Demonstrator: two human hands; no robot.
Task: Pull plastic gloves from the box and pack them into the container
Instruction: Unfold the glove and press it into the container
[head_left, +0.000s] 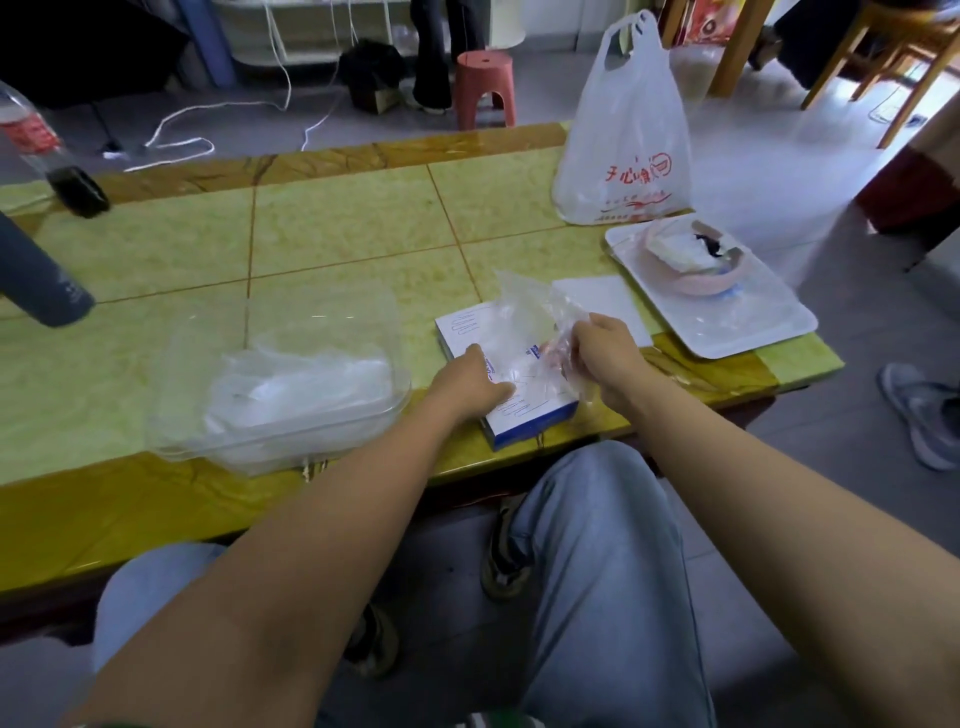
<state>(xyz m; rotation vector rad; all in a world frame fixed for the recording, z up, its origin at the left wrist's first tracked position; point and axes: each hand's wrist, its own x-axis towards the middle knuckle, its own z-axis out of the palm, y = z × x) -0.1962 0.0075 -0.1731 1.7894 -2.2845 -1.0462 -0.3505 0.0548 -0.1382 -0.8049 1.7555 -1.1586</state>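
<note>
While the left hand (470, 382) presses the box (527, 422) flat on the table (337, 234), the right hand (605, 358) pinches a glove (519, 317) half drawn out; beside them, the container (387, 410) already holds a crumpled heap (301, 384), so packing looks well underway, unfinished.
</note>
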